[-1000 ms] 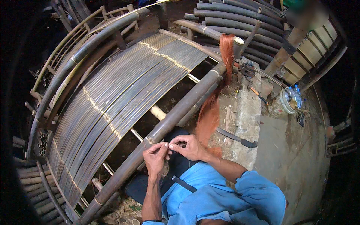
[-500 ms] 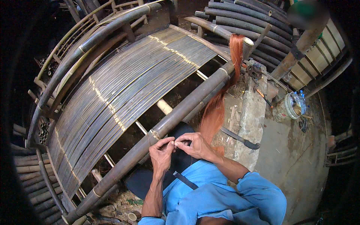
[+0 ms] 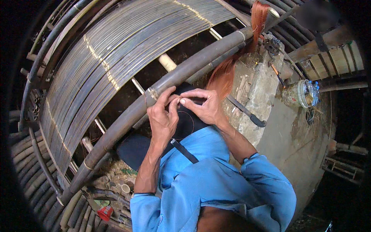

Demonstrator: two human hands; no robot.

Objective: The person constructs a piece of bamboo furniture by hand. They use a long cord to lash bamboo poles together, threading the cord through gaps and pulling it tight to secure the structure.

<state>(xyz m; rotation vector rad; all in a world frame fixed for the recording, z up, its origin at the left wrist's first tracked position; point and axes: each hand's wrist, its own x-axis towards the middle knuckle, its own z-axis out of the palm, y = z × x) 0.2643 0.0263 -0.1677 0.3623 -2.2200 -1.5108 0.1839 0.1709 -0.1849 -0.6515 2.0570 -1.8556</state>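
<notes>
My left hand [image 3: 164,118] and my right hand [image 3: 208,110] meet fingertip to fingertip just in front of a thick dark bamboo pole [image 3: 201,60]. Both pinch a thin reddish-brown strand [image 3: 193,123], which hangs in a loose loop below the fingers over my dark-clad leg. The exact grip is too small to make out. Beside my left hand, a pale binding [image 3: 153,93] wraps the pole. Beyond the pole lies a panel of narrow bamboo slats [image 3: 127,50], stitched with pale lashings. A bundle of long orange-brown fibres [image 3: 259,23] drapes over the pole's far end.
At right, a large knife [image 3: 243,109] with a dark handle lies by a concrete ledge [image 3: 259,89]. A bucket [image 3: 305,94] holding bottles stands farther right. Bamboo poles [image 3: 34,174] are stacked at left, and a red container [image 3: 105,212] lies at lower left.
The view has shifted, so pole and hands sit higher in the picture. Both hands stay pinched together; the strand's loop below them now shows clearly.
</notes>
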